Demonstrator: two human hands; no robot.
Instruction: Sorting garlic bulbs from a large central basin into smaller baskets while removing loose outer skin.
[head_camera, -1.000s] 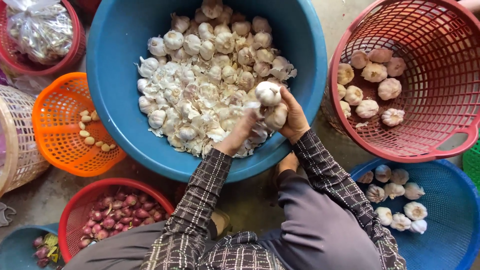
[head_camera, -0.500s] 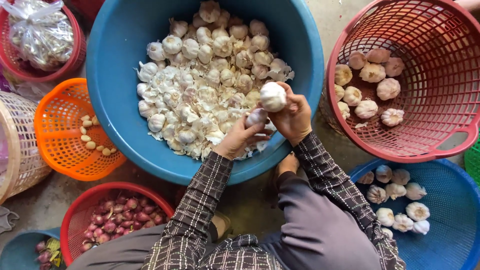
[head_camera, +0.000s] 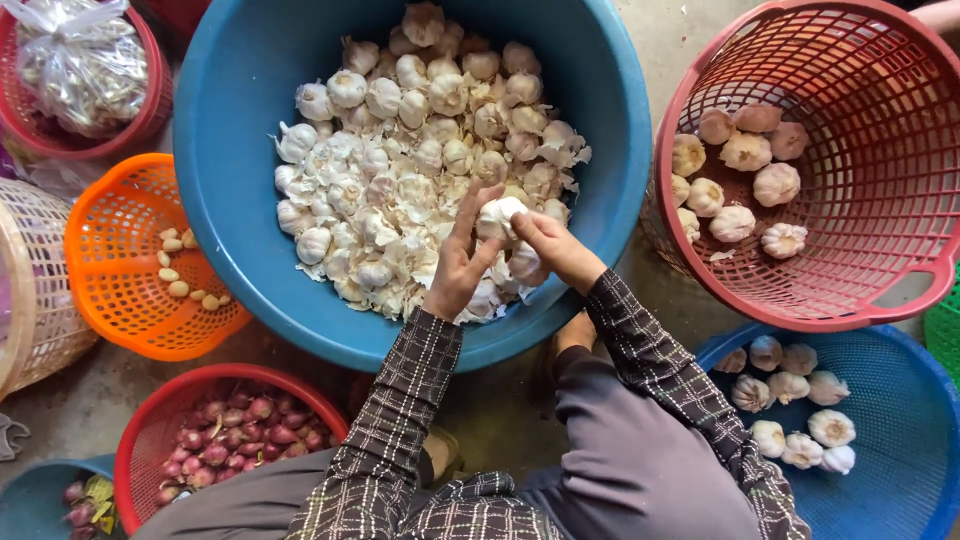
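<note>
Your two hands meet over the near right part of the big blue basin, which is heaped with white garlic bulbs and loose papery skins. Your left hand rises from the near side with its fingers spread up around a garlic bulb, and your right hand comes in from the right, fingers curled onto the same bulb, so both hands hold it between them just above the pile. Both sleeves are dark with a pale check. To the right of the basin stands a large red mesh basket with a few garlic bulbs gathered at its left side. Near it, at the right edge, a blue mesh basket holds more bulbs. Left of the basin sits a small orange basket with a scatter of peeled cloves inside. At the near left, a red basket is filled with purple shallots, and beside it a blue container shows a few more shallots and some scraps. At the far left, another red basket carries a clear plastic bag; you cannot tell what is in it. All of it stands on a bare concrete floor.
</note>
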